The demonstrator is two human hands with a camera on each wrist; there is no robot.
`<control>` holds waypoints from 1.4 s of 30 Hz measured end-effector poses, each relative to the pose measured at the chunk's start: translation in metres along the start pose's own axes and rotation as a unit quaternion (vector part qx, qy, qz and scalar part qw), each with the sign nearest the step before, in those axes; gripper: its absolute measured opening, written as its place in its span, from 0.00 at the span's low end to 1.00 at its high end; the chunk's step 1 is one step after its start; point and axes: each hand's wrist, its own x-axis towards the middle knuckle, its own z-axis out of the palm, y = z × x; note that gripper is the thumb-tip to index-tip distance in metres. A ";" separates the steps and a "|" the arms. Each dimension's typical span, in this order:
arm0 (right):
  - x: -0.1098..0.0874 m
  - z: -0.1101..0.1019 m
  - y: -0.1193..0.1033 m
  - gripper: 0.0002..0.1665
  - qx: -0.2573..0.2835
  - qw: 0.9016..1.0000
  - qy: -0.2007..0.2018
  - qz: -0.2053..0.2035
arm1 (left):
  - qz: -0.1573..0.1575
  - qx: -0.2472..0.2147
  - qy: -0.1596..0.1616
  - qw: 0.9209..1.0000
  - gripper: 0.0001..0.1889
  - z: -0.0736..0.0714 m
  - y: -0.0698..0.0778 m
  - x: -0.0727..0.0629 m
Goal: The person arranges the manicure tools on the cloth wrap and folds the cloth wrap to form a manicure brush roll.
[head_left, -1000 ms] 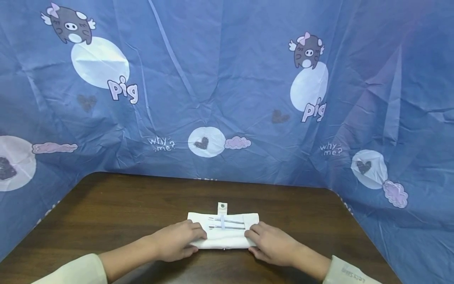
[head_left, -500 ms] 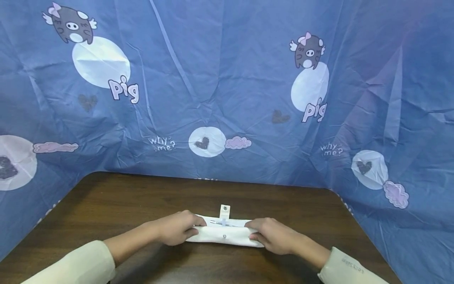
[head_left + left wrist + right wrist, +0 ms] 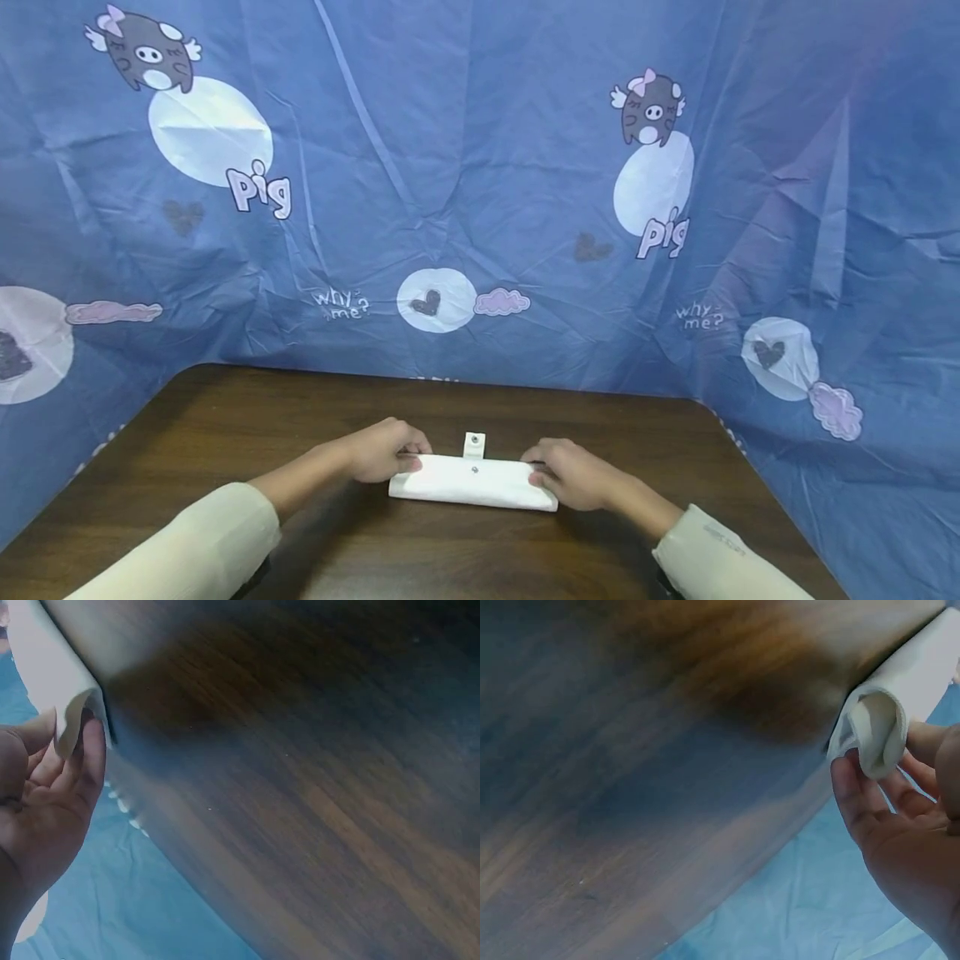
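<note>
A white cloth tool roll [image 3: 474, 483], folded into a narrow band, lies across the middle of the brown table. Its short snap strap [image 3: 475, 445] points away from me, and a small metal snap [image 3: 475, 470] shows on the folded front. My left hand [image 3: 390, 451] pinches the roll's left end, thumb on top and fingers behind. At the other end my right hand [image 3: 576, 473] does the same. In the right wrist view the cloth's rolled end [image 3: 877, 731] shows several curled layers between thumb and fingers. The tools inside are hidden by the fold.
The dark wooden table [image 3: 300, 417] has rounded far corners. A blue curtain [image 3: 525, 167] with pig prints surrounds its back and sides. Light sleeves [image 3: 202, 533] cover both forearms.
The near edge of the cloth has been folded away from me over the two slim metal tools, which no longer show. Both hands moved forward with it, and the snap came up on top.
</note>
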 end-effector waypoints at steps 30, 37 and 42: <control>0.027 -0.017 0.025 0.06 0.119 0.987 -0.089 0.062 | -0.012 -0.023 -0.026 0.999 0.10 0.014 -0.006 0.036; 0.052 -0.015 0.020 0.11 0.157 0.980 -0.088 0.088 | -0.032 -0.042 -0.024 0.998 0.05 0.020 -0.003 0.050; 0.073 -0.003 0.012 0.09 0.191 0.974 -0.045 0.117 | -0.058 -0.077 -0.030 0.995 0.05 0.020 -0.003 0.053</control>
